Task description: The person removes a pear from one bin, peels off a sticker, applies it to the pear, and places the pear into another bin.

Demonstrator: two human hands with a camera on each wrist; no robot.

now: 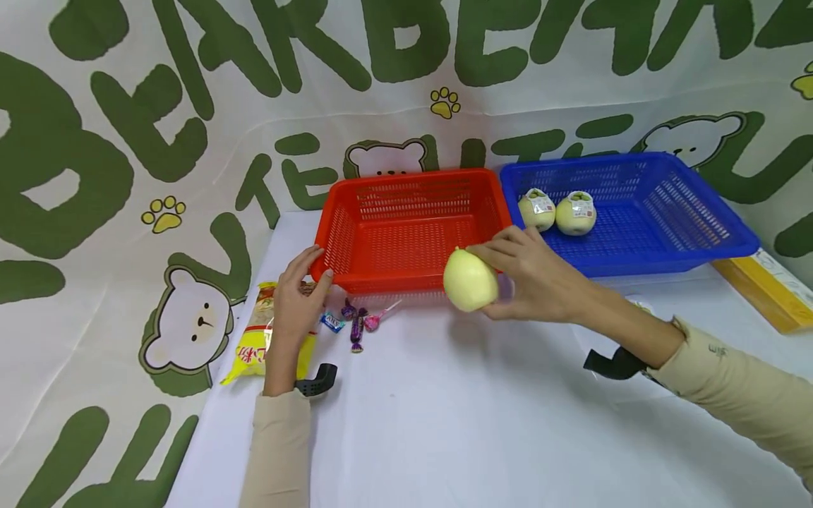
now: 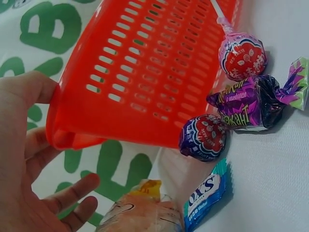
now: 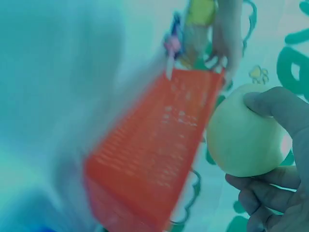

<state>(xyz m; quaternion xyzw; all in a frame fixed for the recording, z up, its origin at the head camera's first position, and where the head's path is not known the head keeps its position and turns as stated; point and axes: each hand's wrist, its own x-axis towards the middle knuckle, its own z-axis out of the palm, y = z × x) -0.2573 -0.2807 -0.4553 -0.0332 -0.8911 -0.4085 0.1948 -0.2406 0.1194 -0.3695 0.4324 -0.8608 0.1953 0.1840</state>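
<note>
My right hand (image 1: 530,275) grips a round, pale yellow pear (image 1: 468,281) in front of the red basket (image 1: 413,286). In the right wrist view the thumb lies on one side of the pear (image 3: 246,135) and curled fingers on the other. At the near left corner of the red basket, my left hand (image 1: 297,300) holds the rim between thumb and forefinger, its other fingers spread loosely, as the left wrist view shows. Two more pale pears (image 1: 575,214) with white labels sit in the blue basket (image 1: 686,257).
Under the left hand lies a yellow snack bag (image 1: 254,353). Beside it are a purple-wrapped candy (image 1: 357,330), a blue candy packet (image 1: 332,322) and lollipops (image 1: 372,322). A yellow-orange box (image 1: 762,296) lies at the right. Behind the baskets hangs a printed cloth (image 1: 241,141).
</note>
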